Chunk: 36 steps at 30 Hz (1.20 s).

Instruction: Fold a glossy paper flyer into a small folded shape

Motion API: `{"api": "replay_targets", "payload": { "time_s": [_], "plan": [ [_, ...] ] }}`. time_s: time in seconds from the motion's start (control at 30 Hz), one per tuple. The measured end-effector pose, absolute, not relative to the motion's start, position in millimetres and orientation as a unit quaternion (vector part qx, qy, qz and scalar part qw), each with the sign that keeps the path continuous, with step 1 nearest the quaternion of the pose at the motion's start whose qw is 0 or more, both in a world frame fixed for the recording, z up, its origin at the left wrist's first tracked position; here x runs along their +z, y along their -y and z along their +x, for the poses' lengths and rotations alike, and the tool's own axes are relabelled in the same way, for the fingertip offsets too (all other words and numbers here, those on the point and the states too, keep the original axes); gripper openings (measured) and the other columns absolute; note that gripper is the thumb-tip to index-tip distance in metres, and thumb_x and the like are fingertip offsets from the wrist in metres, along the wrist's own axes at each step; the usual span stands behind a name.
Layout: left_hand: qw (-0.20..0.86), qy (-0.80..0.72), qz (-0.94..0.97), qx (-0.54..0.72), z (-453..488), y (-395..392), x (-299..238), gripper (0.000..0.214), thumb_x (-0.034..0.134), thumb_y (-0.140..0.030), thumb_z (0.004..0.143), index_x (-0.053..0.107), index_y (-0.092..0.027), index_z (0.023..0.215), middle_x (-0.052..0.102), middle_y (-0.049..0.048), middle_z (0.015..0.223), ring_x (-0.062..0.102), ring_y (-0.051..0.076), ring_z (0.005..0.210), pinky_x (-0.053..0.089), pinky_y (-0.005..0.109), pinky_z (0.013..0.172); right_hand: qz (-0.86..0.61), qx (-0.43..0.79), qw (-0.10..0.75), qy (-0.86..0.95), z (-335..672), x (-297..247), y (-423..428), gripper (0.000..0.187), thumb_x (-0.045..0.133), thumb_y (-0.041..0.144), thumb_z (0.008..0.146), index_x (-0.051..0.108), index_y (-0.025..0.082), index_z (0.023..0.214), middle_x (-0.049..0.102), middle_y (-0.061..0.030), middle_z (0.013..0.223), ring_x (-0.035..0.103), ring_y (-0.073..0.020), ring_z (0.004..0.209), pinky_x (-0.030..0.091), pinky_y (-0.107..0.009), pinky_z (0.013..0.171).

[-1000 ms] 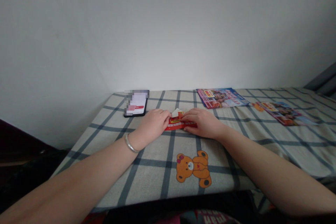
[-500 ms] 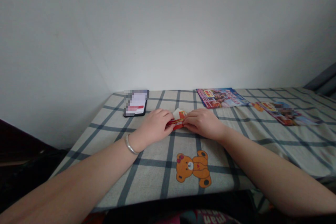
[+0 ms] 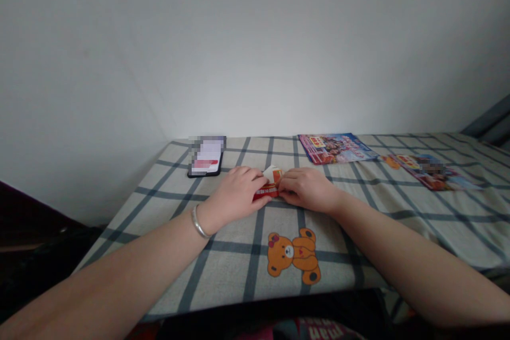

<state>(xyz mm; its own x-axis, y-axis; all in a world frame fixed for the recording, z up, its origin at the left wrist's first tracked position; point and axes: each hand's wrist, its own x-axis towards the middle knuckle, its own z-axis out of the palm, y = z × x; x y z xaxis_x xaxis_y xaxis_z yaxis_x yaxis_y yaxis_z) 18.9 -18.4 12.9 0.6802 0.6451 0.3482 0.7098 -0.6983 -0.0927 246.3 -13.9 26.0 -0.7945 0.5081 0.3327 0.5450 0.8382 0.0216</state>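
We have a small red-and-white paper (image 3: pixel 268 191) lying on the checked tabletop (image 3: pixel 223 271), in front of us and between our two hands. Our left hand (image 3: pixel 241 191) is bent narrow over the paper's left end, holding it with the fingers on top and the thumb along the near edge. Our right hand (image 3: pixel 305 188) holds the right end, its fingers bunched close together; the thumb we cannot make out.

As far as we can judge, the folding is partly done: a red band lies across the near side, and a pale peak stands out beyond it. Both ends are under our fingers, so we cannot tell how many creases are made or how many are left. The shape does not look finished to us, since both hands are on it.

The peak points away from us, toward the wall (image 3: pixel 255 48). The long axis of the red band runs sideways, from one hand to the other, roughly level with the tabletop's far edge.

A phone (image 3: pixel 209 156) lies beyond our left hand. Two leaflets, one near the wall (image 3: pixel 337 147) and one farther right (image 3: pixel 434 172), lie flat and apart from our hands.
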Motion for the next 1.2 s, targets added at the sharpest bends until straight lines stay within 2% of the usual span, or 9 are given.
{"api": "replay_targets", "payload": {
  "time_s": [0.37,0.47,0.57,0.87,1.2],
  "plan": [
    [0.130,0.345,-0.917,-0.151,18.5,17.7,14.4,0.027,0.059,-0.044,0.091,0.068,-0.019,0.099,0.066,0.0047,0.098,0.058,0.023,0.095,0.043,0.039,0.085,-0.295,-0.034,0.142,0.944,246.0,28.3,16.9,0.015,0.056,0.028,0.089,0.066,0.017,0.090,0.069,-0.0050,0.088,0.061,-0.0177,0.084,0.041,-0.029,0.075],
    [0.138,0.335,-0.919,-0.156,20.3,17.9,16.1,0.027,0.053,-0.039,0.094,0.070,-0.018,0.092,0.068,0.0049,0.089,0.060,0.022,0.088,0.044,0.038,0.082,-0.308,-0.055,0.142,0.939,245.9,28.6,16.5,0.020,0.060,0.034,0.088,0.068,0.017,0.096,0.070,-0.0055,0.091,0.061,-0.0198,0.087,0.040,-0.032,0.079],
    [0.154,0.328,-0.918,-0.162,21.8,18.3,17.2,0.030,0.048,-0.033,0.097,0.070,-0.016,0.089,0.069,0.0059,0.082,0.062,0.021,0.081,0.045,0.037,0.077,-0.320,-0.071,0.138,0.935,246.4,27.5,14.7,0.021,0.059,0.033,0.089,0.069,0.019,0.101,0.070,-0.0054,0.095,0.061,-0.0205,0.091,0.039,-0.033,0.082],
    [0.173,0.336,-0.910,-0.169,21.2,17.5,15.0,0.020,0.050,-0.023,0.093,0.067,-0.016,0.084,0.068,0.0038,0.077,0.062,0.019,0.076,0.046,0.035,0.074,-0.373,-0.071,0.135,0.915,246.2,25.5,13.9,0.019,0.053,0.028,0.094,0.071,0.020,0.095,0.070,-0.0035,0.091,0.060,-0.0173,0.085,0.037,-0.029,0.071],
    [0.122,0.357,-0.913,-0.152,21.0,18.6,18.1,0.028,0.050,-0.037,0.096,0.068,-0.016,0.095,0.068,0.0063,0.087,0.062,0.022,0.086,0.048,0.038,0.079,-0.423,-0.050,0.134,0.895,243.7,26.7,14.4,0.014,0.060,0.031,0.091,0.068,0.019,0.091,0.068,-0.0042,0.089,0.061,-0.0172,0.084,0.038,-0.026,0.068]
  ]
}}
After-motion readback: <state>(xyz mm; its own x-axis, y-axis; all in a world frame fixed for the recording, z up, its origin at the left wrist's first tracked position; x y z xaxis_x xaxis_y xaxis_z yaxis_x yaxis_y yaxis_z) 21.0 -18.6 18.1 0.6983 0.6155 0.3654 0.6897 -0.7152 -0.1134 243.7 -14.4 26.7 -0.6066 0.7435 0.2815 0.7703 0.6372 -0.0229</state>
